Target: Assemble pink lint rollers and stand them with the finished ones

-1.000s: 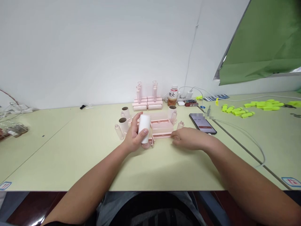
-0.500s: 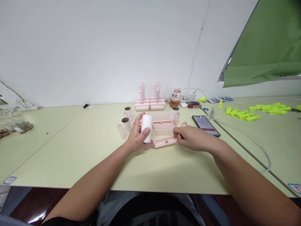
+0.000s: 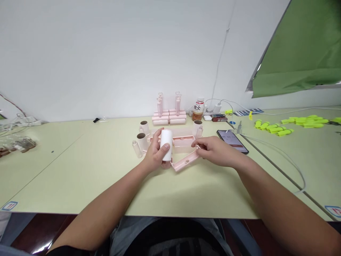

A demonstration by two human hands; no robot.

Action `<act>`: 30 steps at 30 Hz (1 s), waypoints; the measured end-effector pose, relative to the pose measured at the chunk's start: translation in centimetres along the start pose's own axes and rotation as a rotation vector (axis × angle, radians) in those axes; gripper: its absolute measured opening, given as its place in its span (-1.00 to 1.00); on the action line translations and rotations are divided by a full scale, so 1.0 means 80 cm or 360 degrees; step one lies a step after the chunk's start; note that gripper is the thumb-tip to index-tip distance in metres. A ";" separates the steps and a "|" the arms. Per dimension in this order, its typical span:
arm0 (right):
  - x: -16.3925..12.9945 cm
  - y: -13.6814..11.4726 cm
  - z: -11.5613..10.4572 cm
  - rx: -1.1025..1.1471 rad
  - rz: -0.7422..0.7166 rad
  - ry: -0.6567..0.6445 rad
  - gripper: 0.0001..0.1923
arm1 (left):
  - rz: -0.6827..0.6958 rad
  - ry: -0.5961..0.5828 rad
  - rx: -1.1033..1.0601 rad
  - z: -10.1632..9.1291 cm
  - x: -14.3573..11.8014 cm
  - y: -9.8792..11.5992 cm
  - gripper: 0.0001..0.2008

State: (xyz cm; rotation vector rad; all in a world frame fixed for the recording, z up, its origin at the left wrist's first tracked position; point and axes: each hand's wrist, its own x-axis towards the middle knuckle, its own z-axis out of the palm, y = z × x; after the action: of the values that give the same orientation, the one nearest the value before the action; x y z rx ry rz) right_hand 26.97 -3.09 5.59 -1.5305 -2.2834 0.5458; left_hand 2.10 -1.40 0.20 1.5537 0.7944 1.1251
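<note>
My left hand (image 3: 156, 150) is wrapped round a white roll (image 3: 166, 144), thumb across its front. Something pink shows under the roll's lower end, mostly hidden. In my right hand (image 3: 209, 149) the fingertips pinch the right end of a long pink tray-like part (image 3: 187, 160), which slants down to the left with a small round spot near its middle. The part's left end lies close to the roll's base; I cannot tell whether they touch. Behind both hands sits an open pink case (image 3: 183, 141).
Rolls with brown cores (image 3: 142, 140) and small clear bottles (image 3: 136, 149) stand left of the case. Farther back are stacked pink cases (image 3: 177, 120) and a drink bottle (image 3: 198, 109). A phone (image 3: 232, 141) and yellow-green pieces (image 3: 271, 128) lie to the right.
My right hand has raised the right end of the pink part slightly and moved a little left, so the part slants more steeply. My left hand and the white roll stay almost still.
</note>
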 end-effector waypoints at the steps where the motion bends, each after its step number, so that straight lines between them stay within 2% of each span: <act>1: 0.000 -0.002 0.001 0.0042 -0.0010 0.0024 -0.73 | -0.0029 -0.0017 -0.0017 0.001 0.000 0.001 -0.16; 4: 0.001 -0.008 0.007 0.0194 -0.0018 0.0035 -0.76 | -0.0092 -0.0066 -0.0074 0.005 -0.001 0.001 -0.16; 11: 0.003 -0.025 0.021 0.0654 0.0143 -0.0122 -0.88 | -0.0117 -0.0144 -0.0143 0.008 0.001 0.001 -0.18; 16: 0.006 -0.023 0.029 0.0966 0.0173 -0.0070 -0.71 | -0.0277 -0.0328 -0.0125 0.012 -0.002 0.013 -0.21; 20: 0.011 -0.018 0.034 0.1234 0.0176 -0.0074 -0.58 | -0.0312 -0.0447 -0.0097 0.016 -0.005 0.020 -0.25; 24: 0.013 -0.016 0.037 0.1386 0.0198 -0.0119 -0.53 | -0.0314 -0.0470 -0.0099 0.018 -0.006 0.027 -0.31; 30: 0.012 -0.018 0.035 0.1521 0.0214 -0.0126 -0.51 | -0.0302 -0.0505 0.0011 0.013 -0.005 0.030 -0.28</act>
State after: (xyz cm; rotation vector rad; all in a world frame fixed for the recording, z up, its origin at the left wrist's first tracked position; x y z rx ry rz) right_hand 24.14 -3.04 3.94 -1.1470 -1.5363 1.4746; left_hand 2.81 -2.71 2.33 1.5763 0.7120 0.7161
